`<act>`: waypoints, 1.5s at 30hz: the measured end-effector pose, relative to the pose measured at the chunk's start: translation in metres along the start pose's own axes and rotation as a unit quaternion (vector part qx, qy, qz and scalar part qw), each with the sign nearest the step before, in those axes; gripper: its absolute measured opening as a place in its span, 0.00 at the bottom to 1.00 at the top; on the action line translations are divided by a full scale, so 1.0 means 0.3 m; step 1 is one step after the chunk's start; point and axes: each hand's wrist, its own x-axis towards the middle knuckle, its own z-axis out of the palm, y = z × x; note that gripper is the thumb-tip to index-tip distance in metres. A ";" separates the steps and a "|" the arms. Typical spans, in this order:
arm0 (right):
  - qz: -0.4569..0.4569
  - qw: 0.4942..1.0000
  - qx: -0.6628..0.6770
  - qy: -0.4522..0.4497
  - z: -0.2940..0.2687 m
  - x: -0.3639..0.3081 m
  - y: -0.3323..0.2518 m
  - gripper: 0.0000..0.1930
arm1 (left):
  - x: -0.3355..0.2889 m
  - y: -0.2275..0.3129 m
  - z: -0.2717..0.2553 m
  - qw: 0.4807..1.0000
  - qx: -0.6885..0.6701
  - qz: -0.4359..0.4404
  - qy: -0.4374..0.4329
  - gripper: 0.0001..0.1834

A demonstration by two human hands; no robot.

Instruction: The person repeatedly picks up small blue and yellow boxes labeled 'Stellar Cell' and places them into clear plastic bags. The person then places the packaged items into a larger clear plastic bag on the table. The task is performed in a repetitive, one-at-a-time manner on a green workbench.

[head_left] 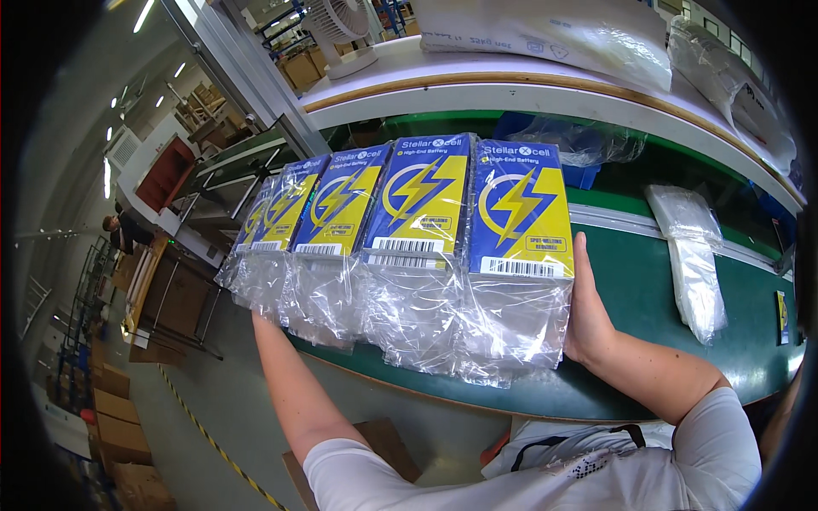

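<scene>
A row of several blue and yellow battery boxes (417,200), each with a yellow lightning bolt and a barcode, is held up between my hands. Clear plastic wrap (409,315) covers them, crinkled and loose along the lower fronts. My right hand (590,311) presses against the right end of the row, its thumb side upright along the last box. At the left end, my left hand (261,322) goes in behind the wrap; only the wrist shows, its fingers hidden. The left part of the row reaches past the bench edge.
A green workbench (613,358) lies below, carrying flat clear plastic bags (690,264) and one small blue-yellow box (782,317) at right. Above it, a shelf (511,92) holds a white fan (339,34) and a large white sack (545,38). A person (128,230) stands far left.
</scene>
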 end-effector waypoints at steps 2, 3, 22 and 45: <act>0.001 1.000 -0.003 0.020 -0.024 -0.012 0.007 0.60 | -0.013 0.000 -0.004 1.000 -0.005 0.007 0.013 0.34; 0.004 1.000 -0.003 0.029 -0.030 -0.018 0.011 0.62 | -0.024 0.002 -0.007 1.000 -0.006 0.011 0.022 0.34; 0.021 0.993 0.083 0.081 -0.334 -0.343 -0.020 0.22 | -1.265 -0.075 0.841 0.795 -0.320 0.271 -0.438 0.07; -0.047 0.994 0.098 -0.021 -0.764 -0.761 -0.158 0.18 | -1.688 -0.278 1.409 0.727 -0.302 -0.064 -0.614 0.08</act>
